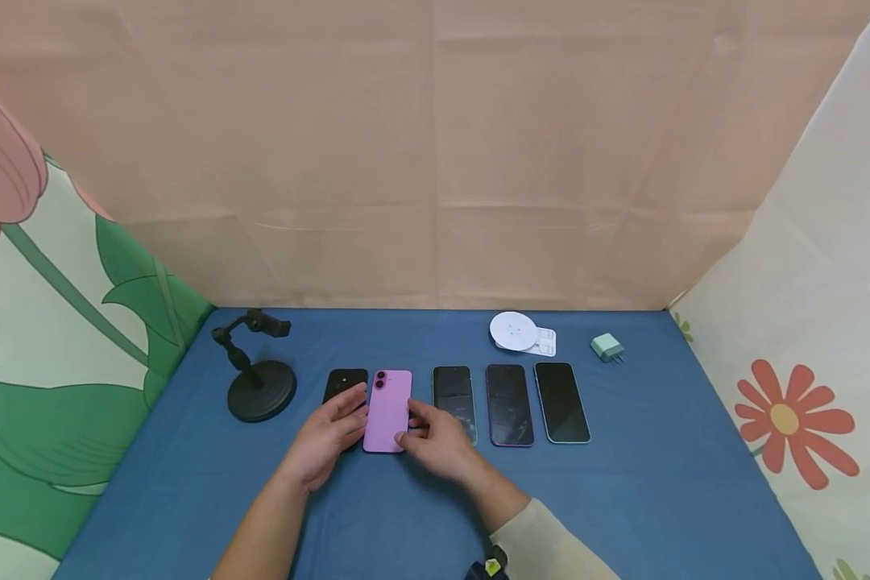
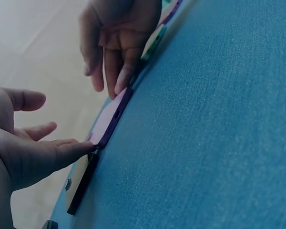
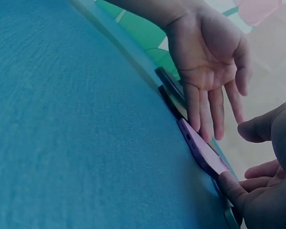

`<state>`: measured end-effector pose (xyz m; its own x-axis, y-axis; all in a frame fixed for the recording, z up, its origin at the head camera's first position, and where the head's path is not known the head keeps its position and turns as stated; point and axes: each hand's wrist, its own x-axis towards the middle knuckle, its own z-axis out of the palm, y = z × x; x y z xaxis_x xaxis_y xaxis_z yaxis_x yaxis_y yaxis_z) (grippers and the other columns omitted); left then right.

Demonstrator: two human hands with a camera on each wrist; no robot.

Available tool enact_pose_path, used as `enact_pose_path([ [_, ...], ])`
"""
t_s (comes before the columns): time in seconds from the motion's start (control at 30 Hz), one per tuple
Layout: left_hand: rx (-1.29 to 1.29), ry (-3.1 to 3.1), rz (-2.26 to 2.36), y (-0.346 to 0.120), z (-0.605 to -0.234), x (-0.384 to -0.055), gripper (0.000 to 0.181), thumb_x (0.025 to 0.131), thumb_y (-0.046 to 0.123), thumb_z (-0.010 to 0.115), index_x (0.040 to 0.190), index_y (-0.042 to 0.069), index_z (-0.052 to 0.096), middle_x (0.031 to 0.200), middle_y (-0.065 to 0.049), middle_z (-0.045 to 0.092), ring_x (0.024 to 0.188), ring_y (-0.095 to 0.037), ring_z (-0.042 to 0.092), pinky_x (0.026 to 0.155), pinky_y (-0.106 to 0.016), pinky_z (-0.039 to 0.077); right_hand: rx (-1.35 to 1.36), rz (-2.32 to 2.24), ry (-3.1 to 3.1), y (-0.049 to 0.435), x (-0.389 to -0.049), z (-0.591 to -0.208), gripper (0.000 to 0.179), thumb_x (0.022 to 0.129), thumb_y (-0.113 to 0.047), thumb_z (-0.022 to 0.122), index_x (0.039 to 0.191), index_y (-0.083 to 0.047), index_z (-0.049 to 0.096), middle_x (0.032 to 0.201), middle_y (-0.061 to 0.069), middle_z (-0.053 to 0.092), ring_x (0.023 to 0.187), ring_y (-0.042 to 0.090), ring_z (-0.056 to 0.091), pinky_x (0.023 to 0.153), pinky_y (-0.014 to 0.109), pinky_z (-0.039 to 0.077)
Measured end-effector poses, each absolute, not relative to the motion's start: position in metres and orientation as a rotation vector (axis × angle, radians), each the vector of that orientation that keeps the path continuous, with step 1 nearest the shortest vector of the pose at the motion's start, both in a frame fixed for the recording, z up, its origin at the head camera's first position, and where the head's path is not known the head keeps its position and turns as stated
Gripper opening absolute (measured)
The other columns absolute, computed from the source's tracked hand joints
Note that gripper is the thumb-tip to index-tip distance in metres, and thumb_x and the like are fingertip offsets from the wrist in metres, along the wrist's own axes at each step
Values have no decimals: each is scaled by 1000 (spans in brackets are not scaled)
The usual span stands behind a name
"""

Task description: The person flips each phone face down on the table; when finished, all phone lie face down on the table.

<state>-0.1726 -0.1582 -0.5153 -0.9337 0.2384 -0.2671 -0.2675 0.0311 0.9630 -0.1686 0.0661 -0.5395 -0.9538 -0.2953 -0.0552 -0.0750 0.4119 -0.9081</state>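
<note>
A pink-purple phone (image 1: 387, 411) lies back up on the blue cloth, its camera lenses at the far left corner. My left hand (image 1: 329, 431), fingers extended, touches its left edge. From the other side, my right hand (image 1: 438, 441) touches the right edge with its fingertips, the fingers loosely bent. In the left wrist view the pink-purple phone (image 2: 109, 117) lies between the left hand (image 2: 33, 148) and the right hand (image 2: 119, 43). Partly hidden under the left hand is a black phone (image 1: 345, 380).
Right of the hands lie three phones, screens up: one (image 1: 453, 391), a second (image 1: 510, 405) and a third (image 1: 562, 403). A black stand (image 1: 261, 391) is at left. Behind are a white disc (image 1: 513, 331) on a white card (image 1: 544, 342) and a green charger plug (image 1: 606, 347).
</note>
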Motion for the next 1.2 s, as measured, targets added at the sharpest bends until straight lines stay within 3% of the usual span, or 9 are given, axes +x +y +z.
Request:
enact_pose_path([
  [0.5, 16, 2042, 1917, -145, -513, -177, 59, 105, 13, 59, 160, 8, 38, 166, -14, 34, 152, -35, 35, 120, -57, 29, -337, -1646, 2428, 91, -174, -530, 58, 97, -25, 71, 148, -4, 54, 140, 16, 62, 116, 31, 63, 93, 43, 57],
  [0.67, 13, 2063, 1902, -139, -514, -178, 59, 104, 14, 60, 159, 9, 40, 165, -12, 38, 150, -34, 38, 119, -58, 31, -326, -1635, 2470, 101, -175, -529, 56, 97, -25, 72, 147, -5, 56, 134, 17, 64, 108, 28, 66, 86, 41, 60],
  [0.8, 22, 2063, 1896, -134, -517, -178, 59, 104, 14, 60, 159, 8, 41, 164, -13, 39, 149, -33, 40, 119, -56, 32, -301, -1623, 2505, 109, -175, -527, 55, 97, -26, 73, 146, -7, 58, 128, 18, 66, 105, 27, 67, 88, 44, 59],
  [1.2, 81, 2038, 1904, -122, -523, -179, 57, 104, 13, 60, 158, 8, 43, 162, -14, 42, 148, -33, 42, 118, -53, 35, -259, -1590, 2539, 132, -169, -522, 54, 99, -24, 70, 149, -11, 55, 133, 18, 64, 114, 33, 66, 94, 51, 58],
])
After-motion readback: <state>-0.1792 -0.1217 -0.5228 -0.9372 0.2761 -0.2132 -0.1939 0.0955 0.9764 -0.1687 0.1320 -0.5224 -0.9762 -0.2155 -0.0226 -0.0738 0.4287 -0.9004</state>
